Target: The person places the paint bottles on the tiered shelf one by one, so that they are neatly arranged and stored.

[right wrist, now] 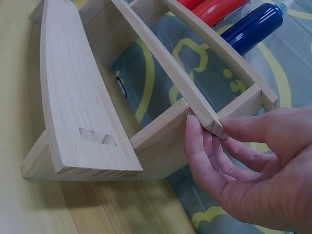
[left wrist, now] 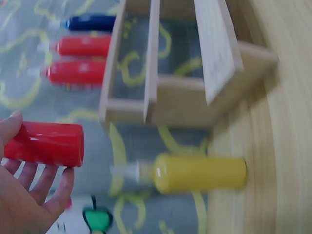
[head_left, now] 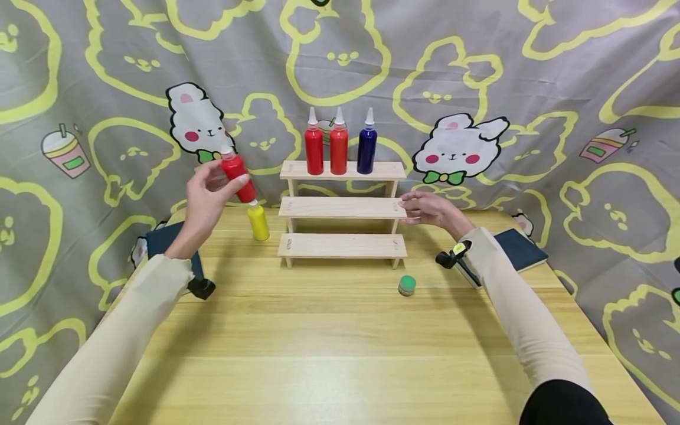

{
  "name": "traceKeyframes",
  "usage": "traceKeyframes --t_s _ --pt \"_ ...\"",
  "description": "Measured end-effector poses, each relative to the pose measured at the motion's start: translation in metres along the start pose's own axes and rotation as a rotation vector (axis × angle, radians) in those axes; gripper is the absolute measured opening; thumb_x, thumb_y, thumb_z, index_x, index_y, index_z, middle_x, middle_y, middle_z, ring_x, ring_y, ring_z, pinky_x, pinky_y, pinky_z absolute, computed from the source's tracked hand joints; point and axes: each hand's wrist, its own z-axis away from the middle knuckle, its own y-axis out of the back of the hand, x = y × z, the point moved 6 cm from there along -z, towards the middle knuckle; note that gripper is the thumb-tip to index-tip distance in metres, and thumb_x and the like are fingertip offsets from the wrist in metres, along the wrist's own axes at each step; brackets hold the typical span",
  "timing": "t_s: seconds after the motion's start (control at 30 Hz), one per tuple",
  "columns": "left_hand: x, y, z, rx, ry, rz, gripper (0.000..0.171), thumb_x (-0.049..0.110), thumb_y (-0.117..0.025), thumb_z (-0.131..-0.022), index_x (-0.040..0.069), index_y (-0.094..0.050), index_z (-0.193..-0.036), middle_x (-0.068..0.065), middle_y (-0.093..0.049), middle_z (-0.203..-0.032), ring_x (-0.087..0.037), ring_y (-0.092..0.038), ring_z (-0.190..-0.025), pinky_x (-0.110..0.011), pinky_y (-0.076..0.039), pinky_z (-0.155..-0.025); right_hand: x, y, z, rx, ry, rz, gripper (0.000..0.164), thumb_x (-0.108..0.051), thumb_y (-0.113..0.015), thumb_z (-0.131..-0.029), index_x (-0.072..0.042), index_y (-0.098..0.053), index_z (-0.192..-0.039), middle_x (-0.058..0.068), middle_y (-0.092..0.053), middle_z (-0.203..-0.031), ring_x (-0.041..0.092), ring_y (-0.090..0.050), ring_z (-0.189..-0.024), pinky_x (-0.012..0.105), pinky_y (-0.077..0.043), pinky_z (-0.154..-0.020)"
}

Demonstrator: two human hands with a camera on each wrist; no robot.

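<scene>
My left hand (head_left: 203, 199) grips a red squeeze bottle (head_left: 237, 176) with a white nozzle, held tilted in the air left of a three-tier wooden rack (head_left: 342, 245). Under it on the table stands a yellow squeeze bottle (head_left: 258, 223), also seen in the left wrist view. On the rack's top tier, two red bottles (head_left: 338, 150) and a dark blue bottle (head_left: 366, 151) are lined up, nozzles up. At the rack's right side, my right hand (right wrist: 243, 161) pinches the end of the middle shelf (right wrist: 187, 92) between thumb and fingers. Both lower tiers are bare.
A small round container with a green lid (head_left: 407, 285) sits on the table (head_left: 329, 354) in front of the rack's right end. Dark notebooks lie at the right (head_left: 520, 249) and left. A patterned grey cloth (head_left: 372, 77) hangs behind and beside the table.
</scene>
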Motion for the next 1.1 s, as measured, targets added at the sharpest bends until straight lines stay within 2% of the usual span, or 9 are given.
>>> traceKeyframes --t_s 0.23,0.43,0.47,0.57,0.73,0.93,1.1 --pt "0.015 -0.055 0.003 -0.191 -0.018 0.058 0.056 0.036 -0.079 -0.095 0.016 -0.062 -0.144 -0.008 -0.065 -0.138 -0.024 -0.065 -0.120 -0.027 -0.054 -0.095 0.002 -0.002 -0.002 -0.007 0.003 -0.002 0.022 -0.005 -0.052 -0.109 -0.006 -0.046 -0.130 0.002 -0.066 -0.097 0.010 -0.066 -0.084 0.030 -0.063 -0.086" --pt "0.023 -0.107 0.004 -0.323 -0.028 0.109 0.055 0.032 -0.080 -0.095 0.015 -0.062 -0.144 -0.009 -0.067 -0.135 -0.026 -0.066 -0.116 -0.036 -0.054 -0.097 0.001 -0.001 0.000 -0.007 0.006 -0.001 0.016 -0.006 -0.052 -0.109 -0.008 -0.047 -0.125 0.000 -0.056 -0.091 0.007 -0.052 -0.074 0.028 -0.063 -0.083" --pt "0.023 -0.115 0.004 -0.332 -0.030 0.107 0.055 0.031 -0.080 -0.094 0.015 -0.062 -0.144 -0.009 -0.068 -0.134 -0.026 -0.066 -0.115 -0.036 -0.055 -0.096 0.001 -0.001 0.001 -0.013 0.008 0.002 0.016 -0.006 -0.052 -0.110 -0.008 -0.047 -0.124 0.000 -0.053 -0.089 0.007 -0.048 -0.072 0.028 -0.063 -0.083" --pt "0.026 -0.139 0.003 -0.353 -0.029 0.131 0.055 0.027 -0.081 -0.094 0.011 -0.062 -0.144 -0.011 -0.069 -0.132 -0.028 -0.067 -0.115 -0.038 -0.056 -0.098 0.000 -0.001 0.000 -0.023 0.006 0.001 0.015 -0.006 -0.051 -0.110 -0.008 -0.047 -0.124 0.000 -0.054 -0.090 0.007 -0.049 -0.073 0.029 -0.062 -0.084" --pt "0.027 -0.176 0.000 -0.376 -0.034 0.183 0.058 0.022 -0.081 -0.094 0.008 -0.058 -0.145 -0.015 -0.068 -0.132 -0.031 -0.069 -0.115 -0.042 -0.059 -0.098 0.000 -0.001 0.000 -0.010 0.004 0.000 0.016 -0.005 -0.051 -0.109 -0.008 -0.048 -0.124 0.001 -0.062 -0.096 0.009 -0.062 -0.082 0.029 -0.063 -0.084" --pt "0.024 -0.204 -0.003 -0.395 -0.047 0.185 0.058 0.022 -0.081 -0.094 0.012 -0.057 -0.146 -0.013 -0.066 -0.135 -0.030 -0.067 -0.115 -0.045 -0.058 -0.100 0.001 -0.003 0.000 0.000 -0.010 -0.009 0.013 -0.006 -0.054 -0.109 -0.009 -0.050 -0.121 0.001 -0.062 -0.096 0.010 -0.061 -0.082 0.030 -0.063 -0.084" --pt "0.023 -0.221 -0.005 -0.426 -0.085 0.176 0.057 0.022 -0.080 -0.095 0.016 -0.057 -0.147 -0.011 -0.066 -0.133 -0.029 -0.068 -0.113 -0.046 -0.058 -0.099 -0.001 0.000 0.002 0.018 -0.009 -0.007 0.015 -0.006 -0.053 -0.109 -0.009 -0.049 -0.123 0.001 -0.063 -0.096 0.011 -0.062 -0.083 0.028 -0.063 -0.080"
